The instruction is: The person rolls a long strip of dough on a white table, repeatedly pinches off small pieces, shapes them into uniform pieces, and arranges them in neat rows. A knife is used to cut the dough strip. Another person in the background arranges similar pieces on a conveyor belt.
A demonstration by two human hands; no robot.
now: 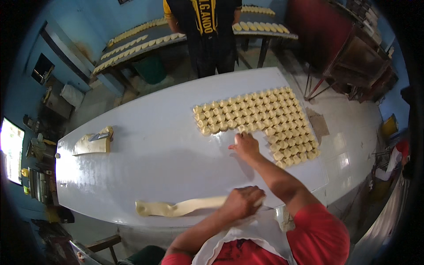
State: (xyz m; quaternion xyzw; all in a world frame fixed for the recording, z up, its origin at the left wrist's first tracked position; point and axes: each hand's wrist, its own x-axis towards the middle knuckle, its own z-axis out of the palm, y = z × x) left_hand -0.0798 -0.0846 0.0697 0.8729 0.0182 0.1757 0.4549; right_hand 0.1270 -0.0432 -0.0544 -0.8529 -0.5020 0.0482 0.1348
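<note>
My left hand [242, 204] is closed around the right end of a long flat strip of dough [194, 206] near the table's front edge. The strip stretches leftward from the hand, with a thicker, folded left end. Farther off, my right hand [246, 145] reaches to the front edge of a block of small pale dough pieces [256, 110], its thumb sticking out to the left. Its fingertips are beside a dough piece in a notch of the block; the fingers partly hide that spot. The pieces stand in close rows on the right half of the table.
At the left of the white table [150, 163] lies a dough slab [86, 146] with a flat metal blade [98, 137] on it. Across the table a person in a dark shirt [212, 44] stands before shelves [172, 42] lined with dough pieces. A dark red cabinet [318, 26] stands far right.
</note>
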